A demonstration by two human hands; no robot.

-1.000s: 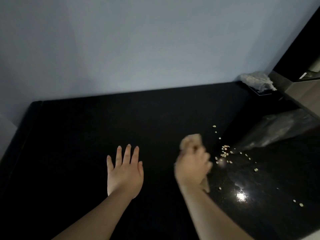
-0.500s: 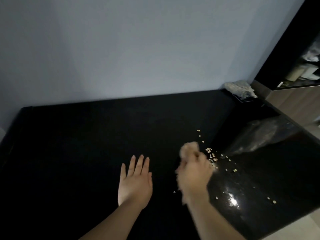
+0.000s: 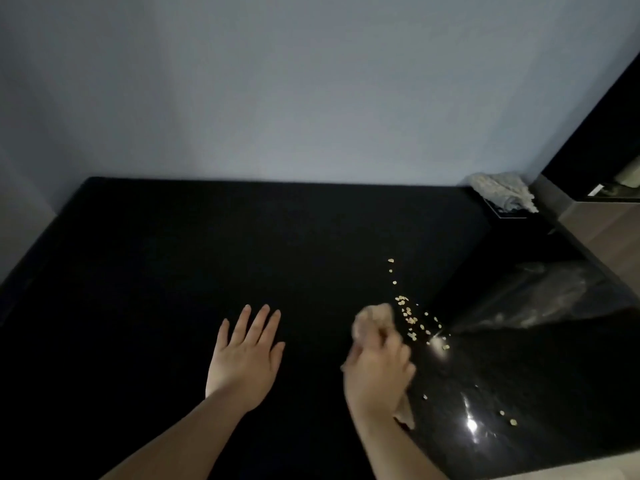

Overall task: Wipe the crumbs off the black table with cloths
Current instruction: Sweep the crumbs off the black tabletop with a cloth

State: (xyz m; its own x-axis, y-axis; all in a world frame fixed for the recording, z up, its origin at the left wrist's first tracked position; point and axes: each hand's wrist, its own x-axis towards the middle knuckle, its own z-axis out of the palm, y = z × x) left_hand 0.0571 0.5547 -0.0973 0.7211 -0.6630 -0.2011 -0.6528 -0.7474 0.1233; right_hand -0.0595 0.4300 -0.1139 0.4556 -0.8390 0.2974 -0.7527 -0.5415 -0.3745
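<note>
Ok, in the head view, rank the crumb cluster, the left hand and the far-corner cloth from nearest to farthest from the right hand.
From the right hand, gripping a wiping cloth:
1. crumb cluster, just to its right.
2. left hand, flat on the black table, to its left.
3. crumpled cloth, far right corner.

We find no text, label, brand, number or sign that we can read.

Landmark: the crumpled cloth (image 3: 502, 190) at the far right corner of the worktop (image 3: 242, 237).
- Under the cloth lies a flat dark item (image 3: 506, 213). Pale patches along its near edge could be print, but they are too small and blurred for us to make out.
- Right of the cloth, a white slip (image 3: 595, 190) sits in a dark shelf opening. It is also illegible.
</note>
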